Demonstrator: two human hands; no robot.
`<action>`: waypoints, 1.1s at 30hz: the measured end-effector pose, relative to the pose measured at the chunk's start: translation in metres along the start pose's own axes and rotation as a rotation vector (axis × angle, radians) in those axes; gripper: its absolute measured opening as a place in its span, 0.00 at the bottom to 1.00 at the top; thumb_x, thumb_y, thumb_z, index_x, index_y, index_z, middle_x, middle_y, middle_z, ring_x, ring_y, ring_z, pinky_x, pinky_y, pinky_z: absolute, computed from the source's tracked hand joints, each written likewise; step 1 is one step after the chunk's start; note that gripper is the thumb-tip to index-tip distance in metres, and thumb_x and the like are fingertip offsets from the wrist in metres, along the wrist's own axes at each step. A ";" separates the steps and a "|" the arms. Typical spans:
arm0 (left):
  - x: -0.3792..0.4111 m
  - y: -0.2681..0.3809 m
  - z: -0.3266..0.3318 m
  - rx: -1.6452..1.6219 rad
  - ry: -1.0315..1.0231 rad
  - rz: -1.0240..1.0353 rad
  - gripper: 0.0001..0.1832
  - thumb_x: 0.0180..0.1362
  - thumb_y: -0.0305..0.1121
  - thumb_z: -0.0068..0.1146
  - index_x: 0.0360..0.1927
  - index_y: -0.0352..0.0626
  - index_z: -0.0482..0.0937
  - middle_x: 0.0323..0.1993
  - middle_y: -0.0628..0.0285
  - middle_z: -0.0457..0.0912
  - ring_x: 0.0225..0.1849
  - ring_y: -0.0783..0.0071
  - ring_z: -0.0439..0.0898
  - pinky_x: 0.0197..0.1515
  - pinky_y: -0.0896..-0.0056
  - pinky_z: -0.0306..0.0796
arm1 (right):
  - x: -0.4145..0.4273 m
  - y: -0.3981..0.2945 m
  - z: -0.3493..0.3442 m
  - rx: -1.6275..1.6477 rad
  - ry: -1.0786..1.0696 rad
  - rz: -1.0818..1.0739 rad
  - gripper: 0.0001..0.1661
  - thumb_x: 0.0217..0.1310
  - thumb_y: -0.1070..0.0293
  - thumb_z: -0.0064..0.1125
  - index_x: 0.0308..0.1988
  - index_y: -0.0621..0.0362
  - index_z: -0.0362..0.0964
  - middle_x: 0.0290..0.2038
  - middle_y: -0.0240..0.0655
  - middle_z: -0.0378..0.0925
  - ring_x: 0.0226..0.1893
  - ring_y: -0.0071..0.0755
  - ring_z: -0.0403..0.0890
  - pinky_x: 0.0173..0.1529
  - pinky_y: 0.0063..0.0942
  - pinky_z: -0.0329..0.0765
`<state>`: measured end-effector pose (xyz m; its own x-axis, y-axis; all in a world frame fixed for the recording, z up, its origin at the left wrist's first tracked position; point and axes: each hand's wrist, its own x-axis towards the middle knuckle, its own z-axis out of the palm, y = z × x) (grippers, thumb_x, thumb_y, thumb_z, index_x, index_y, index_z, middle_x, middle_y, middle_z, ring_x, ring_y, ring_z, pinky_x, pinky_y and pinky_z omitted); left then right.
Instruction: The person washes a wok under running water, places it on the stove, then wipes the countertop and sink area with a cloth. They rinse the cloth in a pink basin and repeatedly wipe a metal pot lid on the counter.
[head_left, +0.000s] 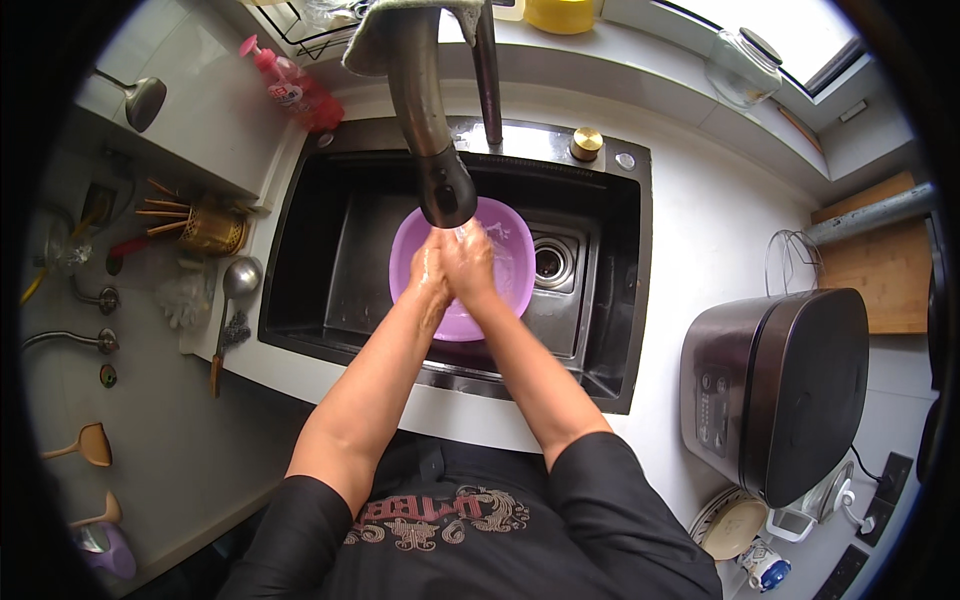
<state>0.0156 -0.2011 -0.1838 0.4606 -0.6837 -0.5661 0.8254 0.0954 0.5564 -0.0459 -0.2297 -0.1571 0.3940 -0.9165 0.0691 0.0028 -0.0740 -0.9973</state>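
Observation:
My left hand (428, 264) and my right hand (469, 262) press together under the black spray head (448, 196) of the kitchen faucet. Both are wet, and running water shows at the fingers. Below them a purple plastic basin (523, 274) stands in the black sink (367, 247), with some water in it. The spray head partly hides my fingertips, so whether anything lies between the palms cannot be told. To the right of the basin is the round metal sink drain (550, 262).
A pink pump bottle (300, 94) stands behind the sink's left corner. Left of the sink are a metal ladle (241, 277) and a gold chopstick holder (214, 229). A dark rice cooker (802, 397) occupies the right counter. A glass jar (739, 71) sits on the windowsill.

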 end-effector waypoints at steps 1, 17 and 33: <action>0.017 0.007 -0.038 -0.019 -0.078 0.050 0.17 0.63 0.46 0.42 0.34 0.43 0.74 0.26 0.65 0.75 0.26 0.72 0.74 0.28 0.71 0.70 | -0.018 -0.007 0.009 -0.513 -0.122 -0.311 0.14 0.58 0.65 0.48 0.40 0.63 0.69 0.38 0.53 0.74 0.40 0.56 0.75 0.42 0.41 0.72; 0.027 0.049 -0.056 0.295 0.100 0.091 0.16 0.58 0.47 0.50 0.29 0.43 0.74 0.24 0.66 0.74 0.23 0.73 0.73 0.28 0.71 0.69 | -0.073 -0.030 0.023 -0.057 -0.194 -0.237 0.23 0.58 0.68 0.44 0.53 0.65 0.56 0.60 0.59 0.51 0.61 0.60 0.52 0.61 0.47 0.52; -0.021 0.025 0.002 0.125 -0.259 -0.141 0.17 0.62 0.44 0.37 0.38 0.44 0.74 0.38 0.60 0.77 0.44 0.65 0.75 0.50 0.61 0.69 | -0.023 -0.006 0.004 -0.471 -0.047 0.053 0.31 0.61 0.55 0.41 0.60 0.58 0.54 0.65 0.50 0.46 0.66 0.54 0.43 0.63 0.57 0.44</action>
<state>0.0260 -0.1863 -0.1568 0.2326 -0.8467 -0.4785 0.8213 -0.0924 0.5629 -0.0512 -0.2066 -0.1527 0.4235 -0.9059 0.0065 -0.4310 -0.2078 -0.8781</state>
